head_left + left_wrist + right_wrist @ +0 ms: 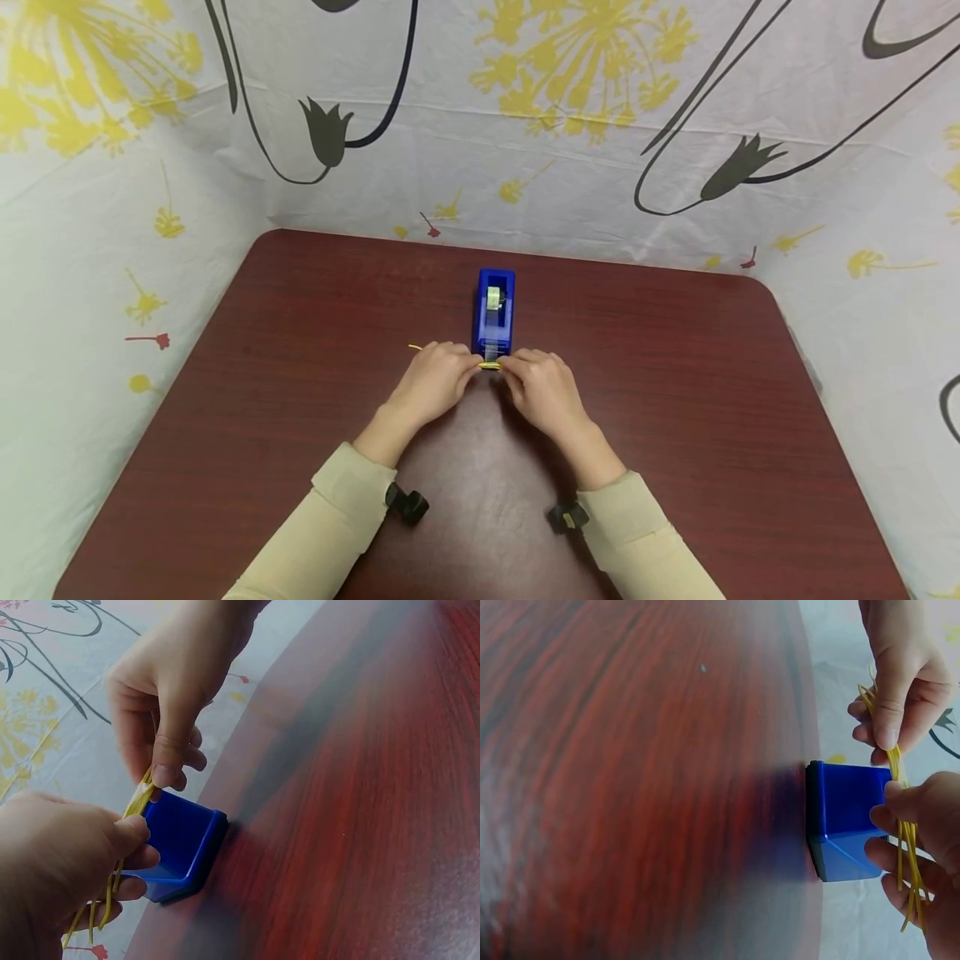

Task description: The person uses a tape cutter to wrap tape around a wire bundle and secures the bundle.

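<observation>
Both hands pinch a bundle of thin yellow strands [489,365] at the front end of a blue tape dispenser [509,321]. My left hand [435,375] grips one part between thumb and fingers, with loose strand ends [107,904] hanging past its fingers. A short distance along, my right hand [546,390] pinches the same bundle, and more strand ends [911,862] trail across its fingers. Clear tape runs forward from the roll [492,298] toward the bundle. A whitish, shiny patch shows on the strands between the hands in the left wrist view; whether it is tape I cannot tell.
The dispenser stands on a dark red wood-grain table [675,400], toward its far side. A white patterned sheet [420,167] hangs behind the table and along both sides. Each forearm wears a beige sleeve [337,500] with a black device [407,504] at the wrist.
</observation>
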A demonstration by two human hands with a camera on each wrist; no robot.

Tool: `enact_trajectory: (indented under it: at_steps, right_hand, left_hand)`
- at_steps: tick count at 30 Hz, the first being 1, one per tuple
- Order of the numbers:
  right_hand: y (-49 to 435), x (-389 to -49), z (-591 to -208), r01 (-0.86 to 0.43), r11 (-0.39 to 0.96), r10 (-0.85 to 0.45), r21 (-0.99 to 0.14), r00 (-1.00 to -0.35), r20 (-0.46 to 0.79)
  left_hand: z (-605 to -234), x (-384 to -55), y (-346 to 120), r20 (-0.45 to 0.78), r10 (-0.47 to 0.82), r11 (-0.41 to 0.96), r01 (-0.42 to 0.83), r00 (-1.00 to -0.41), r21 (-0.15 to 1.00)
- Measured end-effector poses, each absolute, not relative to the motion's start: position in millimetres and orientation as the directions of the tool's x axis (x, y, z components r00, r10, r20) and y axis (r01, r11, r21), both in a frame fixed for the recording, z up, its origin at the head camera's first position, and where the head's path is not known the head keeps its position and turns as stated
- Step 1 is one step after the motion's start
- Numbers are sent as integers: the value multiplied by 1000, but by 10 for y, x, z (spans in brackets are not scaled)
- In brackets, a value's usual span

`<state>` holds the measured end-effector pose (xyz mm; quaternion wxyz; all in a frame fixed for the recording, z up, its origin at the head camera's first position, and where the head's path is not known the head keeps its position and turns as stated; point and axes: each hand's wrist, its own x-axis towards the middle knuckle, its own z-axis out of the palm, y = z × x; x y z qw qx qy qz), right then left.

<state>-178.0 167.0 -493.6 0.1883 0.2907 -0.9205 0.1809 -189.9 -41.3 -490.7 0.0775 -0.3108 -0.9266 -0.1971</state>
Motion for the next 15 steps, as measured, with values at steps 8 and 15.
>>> enact_trajectory:
  at_steps: [8, 15]
  right_hand:
    - [1674, -1803, -4970, -622, 755, -461, -206, -728, 507]
    - [1665, -1803, -4973, -621, 745, -450, -243, -737, 505]
  left_hand:
    - [-4875, -1920, -402, 211, 538, 731, 576, -816, 366]
    - [-4903, -1929, -420, 252, 528, 719, 585, -811, 376]
